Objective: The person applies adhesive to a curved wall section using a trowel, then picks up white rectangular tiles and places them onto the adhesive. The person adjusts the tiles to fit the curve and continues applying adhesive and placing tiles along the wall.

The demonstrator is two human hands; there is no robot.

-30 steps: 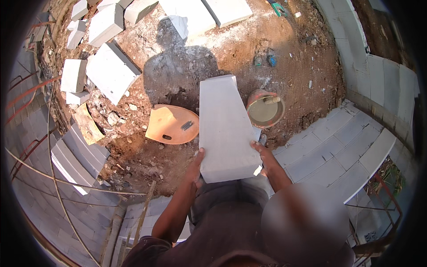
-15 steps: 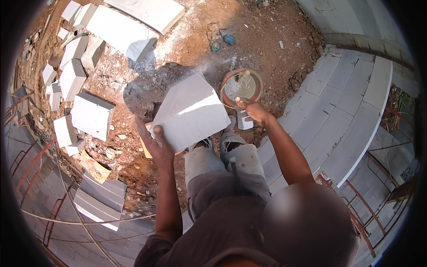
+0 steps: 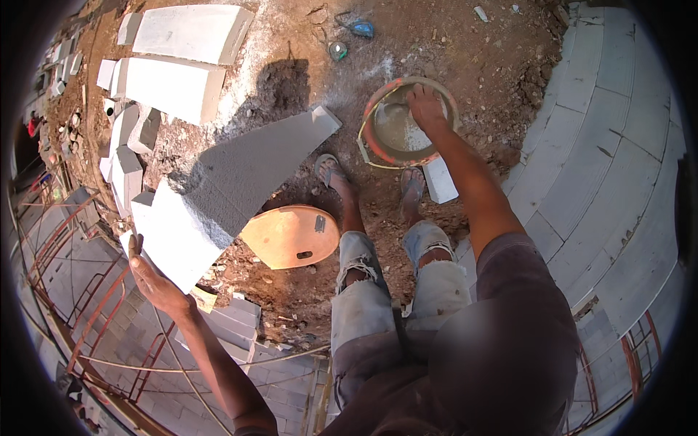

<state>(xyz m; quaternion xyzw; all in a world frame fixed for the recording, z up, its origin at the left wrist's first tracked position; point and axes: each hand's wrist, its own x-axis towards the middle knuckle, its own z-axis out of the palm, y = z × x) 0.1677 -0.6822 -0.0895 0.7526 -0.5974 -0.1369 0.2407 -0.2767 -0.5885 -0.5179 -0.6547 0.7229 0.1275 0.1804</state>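
My left hand (image 3: 161, 285) is at the lower left end of a large pale lightweight block (image 3: 247, 160), palm and thumb against its edge. The block slants from that hand up toward the bucket, half in sunlight and half in shade. Inside a round orange-rimmed bucket (image 3: 369, 138) of grey wet mix, my right hand (image 3: 427, 110) reaches down with curled fingers. What those fingers hold is hidden. A small white block piece (image 3: 440, 182) lies beside the bucket, near my right foot. Between the block and my legs is an orange rounded panel (image 3: 292, 237) with a dark slot.
Pale blocks (image 3: 174, 87) lie at the far left, with more cut pieces below them. A block wall (image 3: 582, 160) curves along the right. Red metal frames (image 3: 109, 305) and a cable (image 3: 182, 369) are at the lower left. A blue object (image 3: 361, 29) sits on the soil beyond the bucket.
My right hand has moved from the bucket's near edge into it. The large block has swung lower left with my left hand, uncovering the orange panel. The view has shifted.
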